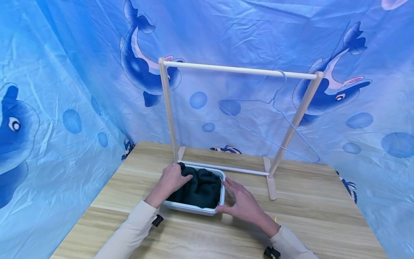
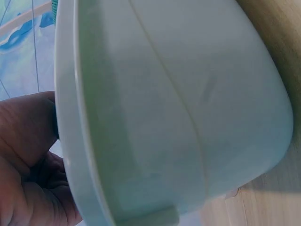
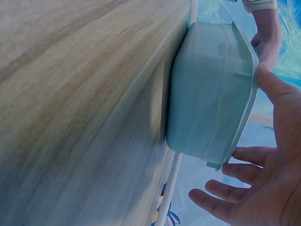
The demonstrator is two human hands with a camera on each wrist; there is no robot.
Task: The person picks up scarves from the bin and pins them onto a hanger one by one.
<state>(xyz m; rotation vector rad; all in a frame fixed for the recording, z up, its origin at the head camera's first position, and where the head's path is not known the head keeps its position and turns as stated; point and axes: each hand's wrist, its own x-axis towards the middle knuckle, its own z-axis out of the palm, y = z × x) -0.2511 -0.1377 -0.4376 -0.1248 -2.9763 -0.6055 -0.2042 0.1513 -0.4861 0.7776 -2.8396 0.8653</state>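
Dark green cloth (image 1: 203,189) lies bunched inside a pale blue-green plastic basin (image 1: 194,208) on the table. My left hand (image 1: 171,178) is over the basin's left side, its curled fingers and thumb gripping the cloth there. The left wrist view shows those fingers bent close beside the basin's rim (image 2: 70,113). At the basin's right end, my right hand (image 1: 244,201) is spread along the rim. Its thumb touches the near corner and its extended fingertips reach the far corner. In the right wrist view, two lower fingers (image 3: 216,197) stand off the basin.
Behind the basin stands a wooden rack with a white top rail (image 1: 223,68) and a low bar (image 1: 239,170). A thin blue wire hanger (image 1: 249,100) hangs near the rail's right end. Blue dolphin-printed curtains (image 1: 200,28) surround the wooden table (image 1: 310,201).
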